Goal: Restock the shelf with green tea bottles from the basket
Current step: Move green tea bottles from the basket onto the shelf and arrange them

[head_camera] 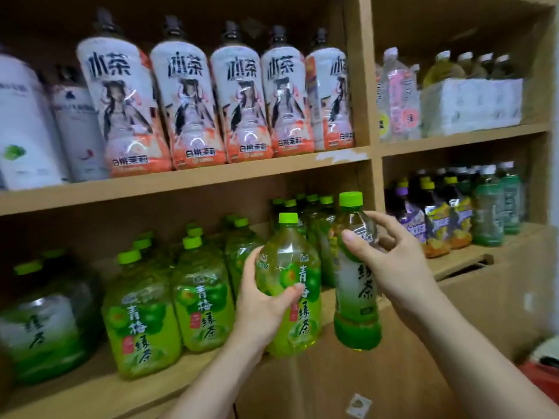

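My left hand (260,300) grips a green plum tea bottle (292,267) with a green cap, held upright at the front edge of the lower shelf (90,391). My right hand (390,252) holds a slimmer green tea bottle (357,316) by its shoulder, upright, just right of the first and in front of the shelf. Several matching green tea bottles (199,294) stand in rows on the lower shelf to the left and behind. The basket (544,379) shows only as a red edge at the lower right.
The upper shelf (181,179) carries several white and orange peach tea bottles (187,107). A wooden upright (366,86) divides the unit. The right bays hold purple and green drinks (453,213) and a white carton (472,107). A cardboard box (348,388) stands below my hands.
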`<action>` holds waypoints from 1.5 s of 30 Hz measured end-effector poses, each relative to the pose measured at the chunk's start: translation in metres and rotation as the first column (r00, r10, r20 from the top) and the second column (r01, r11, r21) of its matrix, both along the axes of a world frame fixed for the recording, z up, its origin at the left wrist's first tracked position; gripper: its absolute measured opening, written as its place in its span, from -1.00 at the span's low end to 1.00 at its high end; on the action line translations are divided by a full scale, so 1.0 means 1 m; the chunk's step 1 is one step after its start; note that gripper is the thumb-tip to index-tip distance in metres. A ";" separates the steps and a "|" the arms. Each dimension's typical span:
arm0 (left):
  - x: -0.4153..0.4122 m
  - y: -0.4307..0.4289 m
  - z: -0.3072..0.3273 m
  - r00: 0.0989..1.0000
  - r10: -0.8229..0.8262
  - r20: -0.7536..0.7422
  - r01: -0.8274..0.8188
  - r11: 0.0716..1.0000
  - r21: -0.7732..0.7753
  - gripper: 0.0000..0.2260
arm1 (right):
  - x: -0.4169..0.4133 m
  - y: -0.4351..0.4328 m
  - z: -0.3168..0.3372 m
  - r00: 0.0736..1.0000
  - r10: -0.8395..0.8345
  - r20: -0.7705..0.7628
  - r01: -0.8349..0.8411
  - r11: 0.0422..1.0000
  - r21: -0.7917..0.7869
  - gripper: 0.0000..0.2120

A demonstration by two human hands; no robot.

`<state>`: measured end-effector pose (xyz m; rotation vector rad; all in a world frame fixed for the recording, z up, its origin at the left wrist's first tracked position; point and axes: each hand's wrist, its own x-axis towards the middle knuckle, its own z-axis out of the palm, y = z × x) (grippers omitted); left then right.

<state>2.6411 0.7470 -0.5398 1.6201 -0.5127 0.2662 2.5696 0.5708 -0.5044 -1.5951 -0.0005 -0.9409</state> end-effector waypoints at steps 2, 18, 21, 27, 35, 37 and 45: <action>0.013 0.014 -0.005 0.998 0.065 0.023 -0.067 0.995 0.069 -0.27 | 0.025 0.014 0.001 0.999 -0.037 -0.008 0.037 0.999 -0.005 -0.39; 0.039 0.018 -0.010 0.698 0.021 0.715 -0.599 0.564 0.568 -0.14 | 0.096 -0.012 -0.036 0.935 0.146 -0.324 -0.216 0.957 -0.192 -0.19; 0.045 0.016 -0.001 0.642 -0.060 0.765 -0.701 0.359 0.616 -0.09 | 0.091 -0.013 -0.054 0.938 0.028 -0.346 -0.120 0.961 -0.248 -0.19; 0.057 0.024 0.003 0.535 -0.151 0.831 -0.804 0.210 0.556 -0.07 | 0.093 -0.004 -0.066 0.946 -0.119 -0.302 0.041 0.967 -0.253 -0.43; 0.073 0.023 0.005 0.590 -0.135 0.796 -0.788 0.118 0.604 -0.19 | 0.093 0.002 -0.065 0.936 -0.149 -0.318 0.054 0.956 -0.288 -0.44; 0.071 0.021 0.004 0.607 -0.113 0.787 -0.777 0.121 0.617 -0.21 | 0.094 0.002 -0.066 0.939 -0.146 -0.311 0.053 0.956 -0.287 -0.47; 0.040 -0.043 -0.018 0.732 0.007 0.682 -0.473 0.725 0.500 -0.36 | 0.101 -0.004 -0.078 0.955 -0.177 -0.239 0.113 0.960 -0.257 -0.64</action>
